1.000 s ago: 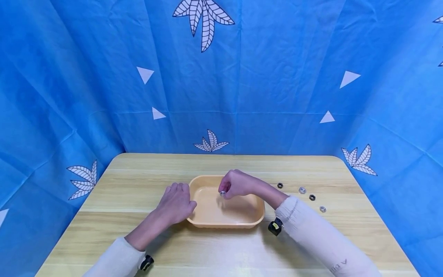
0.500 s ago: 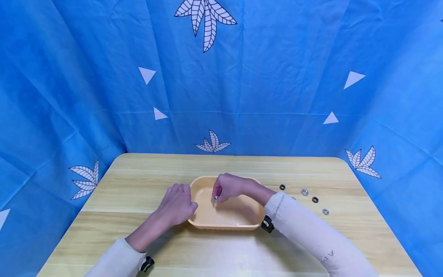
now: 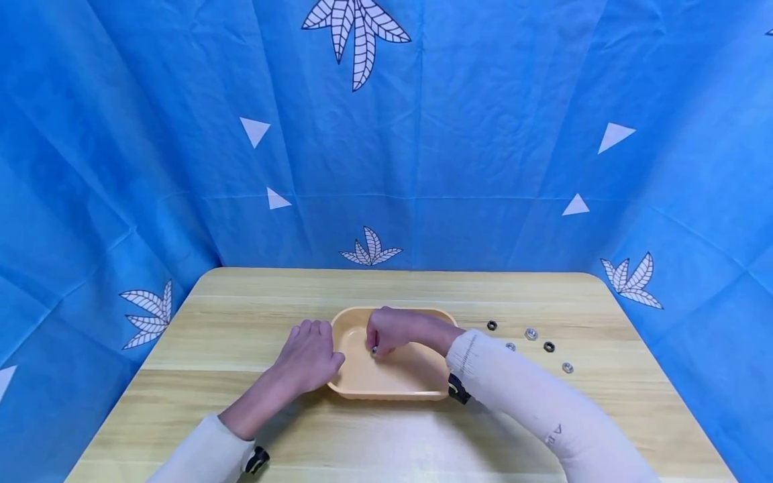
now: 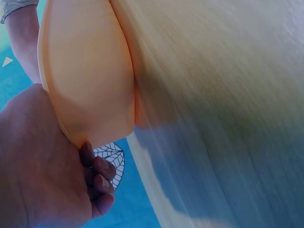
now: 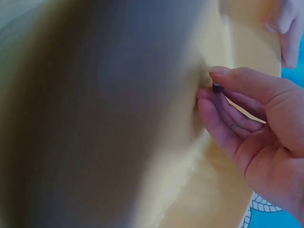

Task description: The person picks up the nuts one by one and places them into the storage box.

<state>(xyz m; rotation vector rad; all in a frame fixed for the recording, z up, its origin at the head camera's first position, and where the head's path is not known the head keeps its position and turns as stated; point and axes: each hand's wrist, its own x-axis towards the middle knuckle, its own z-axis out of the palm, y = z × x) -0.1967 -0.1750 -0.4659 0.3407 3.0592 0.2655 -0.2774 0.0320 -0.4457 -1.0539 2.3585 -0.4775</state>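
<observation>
A shallow peach-coloured plastic basin (image 3: 395, 394) sits on the table. My left hand (image 3: 309, 359) grips its left rim, the thumb over the edge; in the left wrist view the fingers (image 4: 102, 166) curl at the basin's corner. Low inside the basin, my right hand (image 3: 392, 330) pinches a small metal nut (image 3: 374, 350) between thumb and fingertips. The same nut (image 5: 217, 87) looks dark in the right wrist view and is mostly covered by the fingers. Whether it touches the basin's floor, I cannot tell.
Several loose nuts lie to the right of the basin, among them a black nut (image 3: 492, 325), a silver nut (image 3: 531, 334) and another silver nut (image 3: 568, 367). The wooden table (image 3: 260, 295) meets a blue patterned curtain (image 3: 410, 147) at the back and sides.
My right hand has moved left and lower inside the basin with the nut. A silver nut beside the sleeve has come into view. The left hand stays at the rim.
</observation>
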